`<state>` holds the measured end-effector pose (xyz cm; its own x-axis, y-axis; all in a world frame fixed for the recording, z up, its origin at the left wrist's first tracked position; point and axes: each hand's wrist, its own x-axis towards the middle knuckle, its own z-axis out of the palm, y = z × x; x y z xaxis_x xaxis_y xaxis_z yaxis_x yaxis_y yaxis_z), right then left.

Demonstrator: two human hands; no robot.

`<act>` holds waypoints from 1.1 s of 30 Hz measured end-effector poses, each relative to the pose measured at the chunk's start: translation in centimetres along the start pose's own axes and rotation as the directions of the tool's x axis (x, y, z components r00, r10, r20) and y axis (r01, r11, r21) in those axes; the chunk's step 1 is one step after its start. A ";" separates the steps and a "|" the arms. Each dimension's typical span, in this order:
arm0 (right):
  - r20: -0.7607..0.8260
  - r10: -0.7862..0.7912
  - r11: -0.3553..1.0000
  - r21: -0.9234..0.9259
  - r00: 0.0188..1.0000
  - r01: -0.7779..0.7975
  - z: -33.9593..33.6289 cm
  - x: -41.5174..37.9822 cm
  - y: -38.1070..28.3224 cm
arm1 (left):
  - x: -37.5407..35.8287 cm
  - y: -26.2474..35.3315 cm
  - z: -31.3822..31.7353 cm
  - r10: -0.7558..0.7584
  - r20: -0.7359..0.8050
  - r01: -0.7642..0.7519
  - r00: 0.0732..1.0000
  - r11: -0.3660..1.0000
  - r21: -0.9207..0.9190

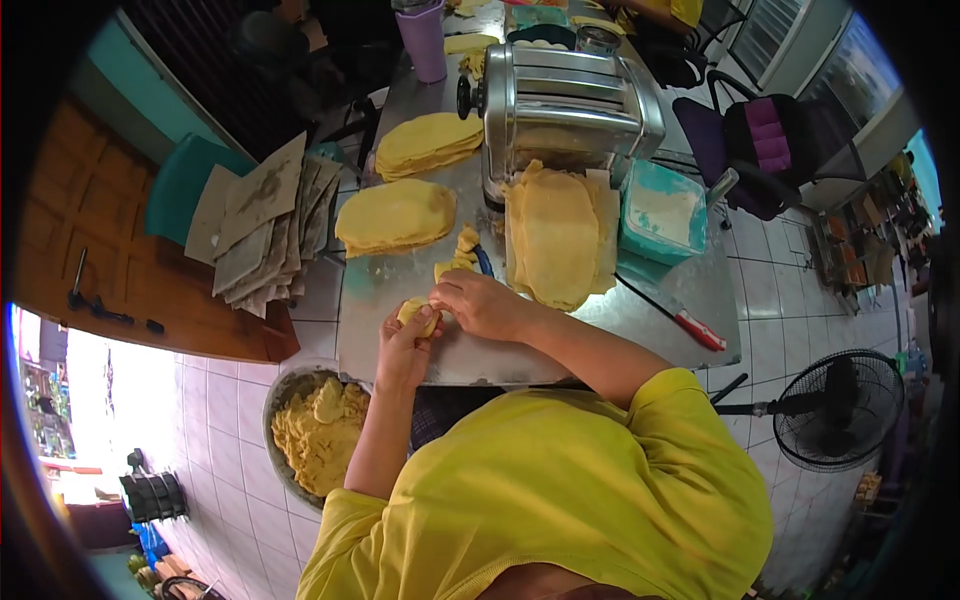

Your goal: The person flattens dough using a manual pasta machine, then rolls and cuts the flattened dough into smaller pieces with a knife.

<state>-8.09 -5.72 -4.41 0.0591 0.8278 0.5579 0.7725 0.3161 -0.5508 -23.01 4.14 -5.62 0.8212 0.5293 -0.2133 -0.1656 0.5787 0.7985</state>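
Note:
Near the table's front edge, my left hand [407, 340] is closed around a small piece of yellow dough [419, 316]. My right hand [480, 303] is beside it, fingers pinched together at the dough's right side; what they grip is too small to make out. Just beyond my hands lie dough scraps [462, 250] next to a dark blue object [484, 262]. Stacks of flat yellow dough sheets [396, 215] lie to the left, and another stack [558, 235] rests in front of the metal roller machine [575, 100].
A teal container of white powder [663, 212] and a red-handled tool [699, 329] are on the table's right. A large bowl of dough [320, 428] stands below left, by stacked cardboard [262, 215]. A black fan [838, 410] stands right. Another person's arm [655, 14] shows at the far end.

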 end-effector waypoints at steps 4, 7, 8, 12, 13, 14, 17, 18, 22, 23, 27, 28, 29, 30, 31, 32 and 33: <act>-0.153 0.084 0.990 -0.098 0.985 -0.100 -2.0 2.0 4.1 | 0.0 0.5 -0.1 0.036 -0.021 -0.036 0.999 0.999 -0.017; -0.141 0.166 0.903 -0.376 0.976 -0.208 -1.9 1.1 6.7 | -0.1 0.8 0.8 0.002 -0.015 -0.003 1.000 0.996 -0.090; 0.033 0.243 0.837 -0.512 0.969 -0.192 -1.3 0.5 7.3 | -0.2 1.1 0.8 -0.032 -0.022 0.028 0.999 0.986 -0.166; -0.159 0.054 0.866 -0.484 0.986 -0.126 -0.5 0.2 7.2 | 0.6 0.0 0.9 0.009 -0.018 -0.010 1.000 0.998 -0.063; -0.196 0.024 0.906 -0.411 0.980 -0.104 -1.0 0.4 6.0 | 0.8 -0.3 0.9 0.013 -0.005 -0.013 1.000 0.997 -0.073; -0.176 -0.027 0.941 -0.336 0.984 -0.034 -1.3 0.5 4.5 | 1.2 -0.6 0.6 0.020 0.004 -0.019 1.000 0.998 -0.066; -0.095 -0.156 0.967 -0.219 0.983 0.132 -1.0 -0.5 0.6 | 2.2 -1.6 -0.4 0.037 0.078 -0.018 0.996 0.971 -0.239; -0.019 -0.229 0.961 -0.166 0.973 0.223 -1.3 -0.9 0.0 | 2.3 -1.4 0.3 0.038 0.085 -0.017 0.996 0.972 -0.235; -0.034 -0.041 0.995 -0.097 0.999 0.037 -4.3 -2.1 -0.4 | 0.2 0.4 7.1 -0.125 0.144 0.151 0.982 0.972 -0.181; -0.094 0.103 0.994 0.043 0.990 -0.100 -4.9 -2.6 -0.4 | -0.3 0.4 8.4 -0.116 0.144 0.132 0.983 0.986 -0.106; -0.297 0.287 0.944 0.251 0.911 -0.215 -5.0 -4.2 -0.4 | 2.1 -3.3 6.4 0.250 0.203 -0.322 0.947 0.745 0.584; -0.293 0.356 0.917 0.291 0.887 -0.272 -5.0 -4.8 -0.5 | 2.2 -3.4 6.7 0.230 0.222 -0.319 0.948 0.734 0.600; -0.317 0.366 0.914 0.299 0.875 -0.274 -4.9 -5.3 -0.6 | 2.2 -3.5 7.1 0.237 0.249 -0.343 0.939 0.704 0.622; -0.343 0.393 0.904 0.314 0.853 -0.291 -4.8 -5.8 -0.6 | 2.2 -3.7 7.4 0.246 0.274 -0.367 0.930 0.677 0.638; -0.363 0.416 0.895 0.325 0.834 -0.305 -5.0 -6.3 -0.6 | 2.2 -3.8 7.9 0.238 0.288 -0.372 0.928 0.651 0.662; -0.372 0.416 0.896 0.325 0.830 -0.303 -5.5 -6.9 -0.6 | 2.3 -4.0 8.3 0.234 0.295 -0.375 0.926 0.646 0.664; -0.283 0.461 0.861 0.371 0.841 -0.348 -6.6 -7.4 -0.8 | 2.3 -4.2 8.5 0.166 0.324 -0.352 0.931 0.634 0.688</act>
<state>-4.97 -15.21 -3.98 0.5847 0.7111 0.3906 0.4104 0.1561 -0.8985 -15.77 -2.31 -4.66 0.9143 0.3880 0.1159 -0.0183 -0.2462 0.9691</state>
